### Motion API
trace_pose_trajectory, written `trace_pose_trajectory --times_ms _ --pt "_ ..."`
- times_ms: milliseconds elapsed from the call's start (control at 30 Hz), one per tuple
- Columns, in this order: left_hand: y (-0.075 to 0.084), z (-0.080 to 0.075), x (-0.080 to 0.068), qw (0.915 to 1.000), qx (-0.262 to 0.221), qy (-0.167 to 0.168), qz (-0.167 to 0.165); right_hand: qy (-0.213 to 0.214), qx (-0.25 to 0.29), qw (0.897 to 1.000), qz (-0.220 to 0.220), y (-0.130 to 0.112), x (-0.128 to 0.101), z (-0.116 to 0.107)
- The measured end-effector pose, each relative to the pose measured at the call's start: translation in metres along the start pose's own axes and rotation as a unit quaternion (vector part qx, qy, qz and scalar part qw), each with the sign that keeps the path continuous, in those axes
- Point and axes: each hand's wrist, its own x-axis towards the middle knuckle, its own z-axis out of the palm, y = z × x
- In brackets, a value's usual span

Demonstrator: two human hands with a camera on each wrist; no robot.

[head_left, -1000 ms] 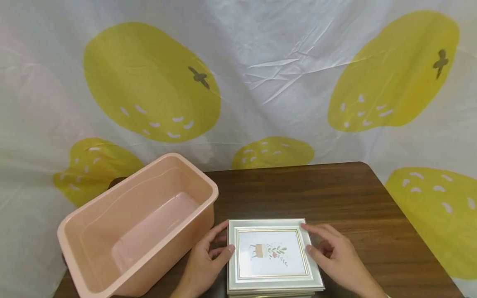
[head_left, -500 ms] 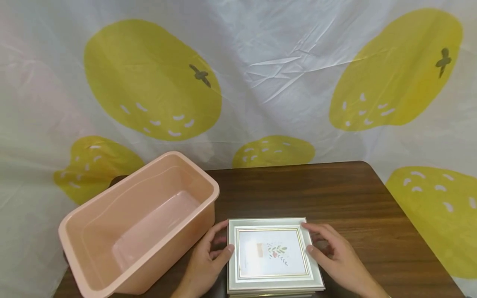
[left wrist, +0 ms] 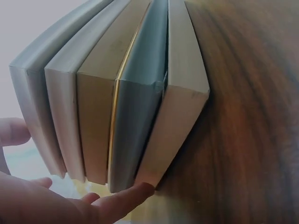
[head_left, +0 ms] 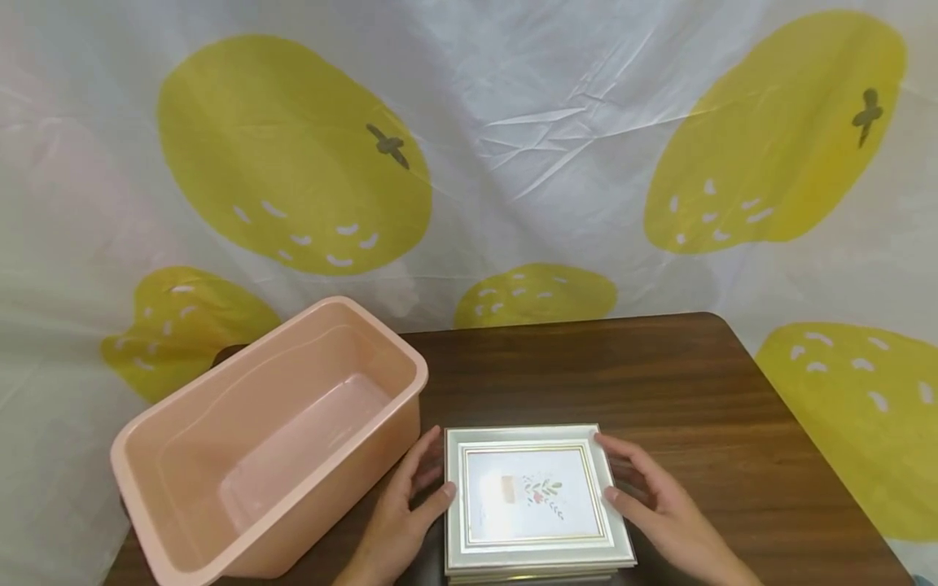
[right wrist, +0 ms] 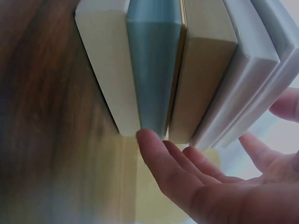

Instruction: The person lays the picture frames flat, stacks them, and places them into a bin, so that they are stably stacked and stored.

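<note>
On a dark wooden table (head_left: 659,382), beside an empty pink tub (head_left: 183,537), lies a stack of picture frames (head_left: 535,496). The left hand (head_left: 399,525) and right hand (head_left: 663,521) flank it, loosely spread fingers touching its edges, nothing clasped. Lifting cleanly likely needs even pressure low on both sides.

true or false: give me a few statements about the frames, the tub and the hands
1. The pink tub holds a frame. False: nothing lies in it.
2. The stack of frames rests on the wooden table. True.
3. The left hand and right hand touch opposite sides of the stack. True.
4. The wrist views show one frame only. False: five lie stacked.
5. The tub stands right of the stack. False: left.
</note>
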Motion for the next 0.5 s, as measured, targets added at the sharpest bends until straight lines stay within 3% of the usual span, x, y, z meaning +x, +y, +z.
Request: trace_pose_trajectory --times_ms 267,400,500 --pt "-0.0045 -0.0027 -0.0031 0.9984 -0.026 -0.047 -0.015 -0.037 0.08 0.994 0.071 0.0044 -0.0024 0.0037" --pt "-0.0054 -0.0043 -0.0041 0.9967 -0.034 -0.072 -0.015 -0.062 0.157 0.98 0.109 0.0053 -0.0027 0.0029" --pt "-0.0067 -0.0051 -0.0043 0.996 -0.031 -0.084 0.003 -0.076 0.211 0.965 0.135 0.0052 -0.0026 0.0022"
